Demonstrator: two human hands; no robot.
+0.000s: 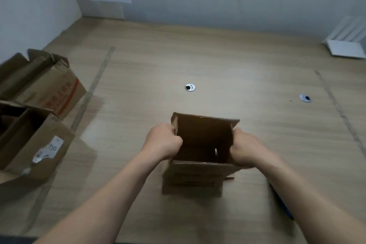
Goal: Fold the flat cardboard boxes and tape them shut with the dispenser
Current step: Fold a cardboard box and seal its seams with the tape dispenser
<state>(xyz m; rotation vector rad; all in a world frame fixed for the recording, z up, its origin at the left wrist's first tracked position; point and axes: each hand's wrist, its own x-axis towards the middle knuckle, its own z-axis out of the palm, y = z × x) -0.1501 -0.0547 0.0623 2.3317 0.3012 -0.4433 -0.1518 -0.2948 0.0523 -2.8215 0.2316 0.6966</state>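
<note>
A small brown cardboard box (198,176) stands upright near the front middle of the wooden table (237,69), its top open and its dark inside showing. My left hand (163,140) grips the box's left wall at the rim. My right hand (244,147) grips the right wall at the rim. Both fists are closed on the cardboard. No tape dispenser shows clearly; a blue object (281,201) lies partly hidden under my right forearm.
Two larger open cardboard boxes sit at the left edge, one with red print (47,83) and one with a white label (29,144). Two round cable holes (190,87) (305,98) pierce the table. White flat items (348,45) lean at the back right. Paper signs hang on the wall.
</note>
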